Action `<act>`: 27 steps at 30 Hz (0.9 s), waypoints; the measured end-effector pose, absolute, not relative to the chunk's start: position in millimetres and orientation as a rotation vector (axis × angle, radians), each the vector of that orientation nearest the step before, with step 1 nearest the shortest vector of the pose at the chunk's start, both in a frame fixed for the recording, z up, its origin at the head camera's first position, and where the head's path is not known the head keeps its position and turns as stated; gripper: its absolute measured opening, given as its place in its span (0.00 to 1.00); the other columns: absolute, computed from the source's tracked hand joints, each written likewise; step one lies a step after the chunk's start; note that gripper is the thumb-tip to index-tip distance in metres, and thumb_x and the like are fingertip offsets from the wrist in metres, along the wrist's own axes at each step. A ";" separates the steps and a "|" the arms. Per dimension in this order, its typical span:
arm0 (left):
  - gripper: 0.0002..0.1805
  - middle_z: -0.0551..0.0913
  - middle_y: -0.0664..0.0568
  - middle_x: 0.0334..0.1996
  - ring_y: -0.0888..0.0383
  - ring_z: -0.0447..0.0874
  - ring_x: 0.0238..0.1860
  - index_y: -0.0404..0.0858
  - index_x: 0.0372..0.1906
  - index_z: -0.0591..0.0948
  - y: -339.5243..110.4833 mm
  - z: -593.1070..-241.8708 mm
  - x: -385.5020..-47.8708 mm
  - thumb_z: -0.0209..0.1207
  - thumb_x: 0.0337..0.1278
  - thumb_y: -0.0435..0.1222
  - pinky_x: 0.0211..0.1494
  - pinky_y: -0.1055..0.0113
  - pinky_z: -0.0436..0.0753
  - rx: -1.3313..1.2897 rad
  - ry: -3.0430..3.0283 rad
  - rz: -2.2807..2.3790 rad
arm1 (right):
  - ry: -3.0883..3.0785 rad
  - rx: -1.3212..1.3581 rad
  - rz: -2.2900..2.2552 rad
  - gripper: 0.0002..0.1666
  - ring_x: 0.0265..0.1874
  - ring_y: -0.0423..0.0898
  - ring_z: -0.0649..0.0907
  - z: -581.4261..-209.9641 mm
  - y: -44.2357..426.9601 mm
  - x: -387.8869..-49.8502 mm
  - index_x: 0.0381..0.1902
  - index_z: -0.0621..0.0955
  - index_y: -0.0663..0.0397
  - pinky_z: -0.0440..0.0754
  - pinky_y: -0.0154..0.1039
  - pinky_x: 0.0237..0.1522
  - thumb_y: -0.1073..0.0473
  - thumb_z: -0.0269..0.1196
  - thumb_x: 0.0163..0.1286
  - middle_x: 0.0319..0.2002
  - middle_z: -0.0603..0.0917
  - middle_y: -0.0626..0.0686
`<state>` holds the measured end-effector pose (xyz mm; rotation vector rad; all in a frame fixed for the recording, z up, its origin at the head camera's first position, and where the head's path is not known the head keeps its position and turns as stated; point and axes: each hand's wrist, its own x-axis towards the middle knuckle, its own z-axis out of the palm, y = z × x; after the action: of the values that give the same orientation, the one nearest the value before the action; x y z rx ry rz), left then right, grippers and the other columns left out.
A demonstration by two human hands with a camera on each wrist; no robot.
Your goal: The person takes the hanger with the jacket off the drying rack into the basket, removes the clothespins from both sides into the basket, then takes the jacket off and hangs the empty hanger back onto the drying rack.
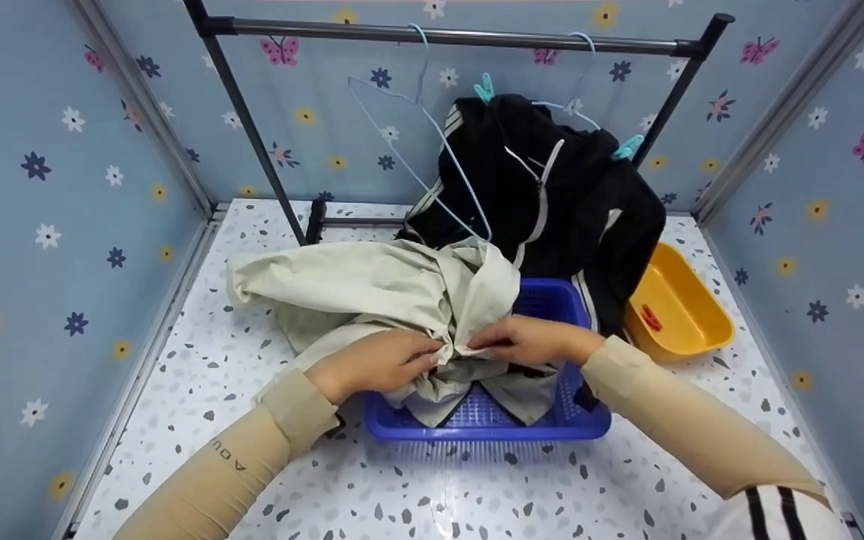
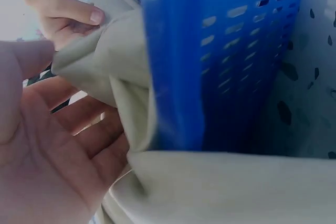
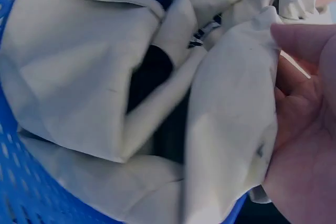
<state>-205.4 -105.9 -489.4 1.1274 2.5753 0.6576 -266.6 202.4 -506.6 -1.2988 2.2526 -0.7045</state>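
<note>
The reference item is the blue perforated plastic basket (image 1: pixel 488 433). In front of it, the white speckled surface (image 1: pixel 402 502) extends between both forearms to the lower edge of the head view. To its left, the surface runs to the light-blue flower-patterned wall (image 1: pixel 42 285). To its right, room is limited: the yellow rectangular plastic tub (image 1: pixel 683 300) stands near its rear corner. Behind it, the black fabric jacket with white stripes (image 1: pixel 477 165) and a light-blue wire hanger (image 1: pixel 456 135) hang from the dark metal rack (image 1: pixel 447 35).

The beige fabric garment (image 1: pixel 349 289) lies partly in the basket and extends over its left and rear edges. It covers the basket's rear left part; its collar cannot be identified. Whether the hanger's lower corner touches the garment cannot be determined. Folds hide several fingertips.

Both hands work above the basket, forearms angled inward from the front. The left hand (image 1: pixel 379 361) pinches a fold between thumb and fingers. The right hand (image 1: pixel 533 339), just beside it, pinches the adjacent fold, fingers curled behind the cloth.
</note>
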 end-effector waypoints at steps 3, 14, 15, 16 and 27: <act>0.22 0.91 0.45 0.56 0.45 0.90 0.58 0.40 0.69 0.84 -110.8 -483.6 -205.4 0.51 0.86 0.44 0.70 0.46 0.82 1.113 2.658 0.743 | 2.283 -1.250 -0.802 0.16 0.59 0.54 0.89 -498.4 203.5 -269.2 0.61 0.88 0.61 0.85 0.50 0.66 0.63 0.63 0.81 0.58 0.91 0.59; 0.15 0.88 0.47 0.39 0.60 0.81 0.36 0.32 0.58 0.88 -152.4 -470.4 -206.7 0.65 0.74 0.35 0.44 0.67 0.84 0.787 2.862 1.233 | 2.429 -0.917 -1.229 0.11 0.34 0.36 0.87 -456.6 216.3 -292.6 0.51 0.87 0.72 0.85 0.28 0.39 0.69 0.66 0.77 0.40 0.91 0.68; 0.16 0.87 0.45 0.38 0.58 0.81 0.36 0.31 0.58 0.87 -157.6 -470.5 -206.6 0.67 0.73 0.35 0.44 0.66 0.83 0.738 2.879 1.257 | 2.476 -0.881 -1.242 0.11 0.33 0.35 0.86 -454.2 217.5 -296.2 0.51 0.87 0.72 0.84 0.27 0.38 0.68 0.66 0.77 0.40 0.91 0.67; 0.18 0.86 0.44 0.39 0.56 0.81 0.37 0.30 0.59 0.86 -163.4 -471.0 -206.6 0.68 0.72 0.35 0.45 0.64 0.82 0.687 2.898 1.267 | 2.525 -0.844 -1.254 0.11 0.33 0.35 0.85 -452.7 218.6 -300.4 0.50 0.87 0.72 0.83 0.27 0.38 0.68 0.67 0.76 0.40 0.91 0.66; 0.73 0.44 0.33 0.88 0.28 0.39 0.87 0.40 0.88 0.53 -223.9 -495.6 -201.2 0.84 0.42 0.59 0.82 0.23 0.50 0.416 2.845 0.875 | 2.664 -0.408 -1.164 0.30 0.60 0.62 0.84 -454.6 227.6 -341.6 0.69 0.78 0.66 0.83 0.51 0.61 0.56 0.70 0.76 0.63 0.82 0.68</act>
<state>-201.2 -223.9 -495.6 0.4165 2.8454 0.8754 -341.6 227.6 -454.6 -0.4083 2.6641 -1.1639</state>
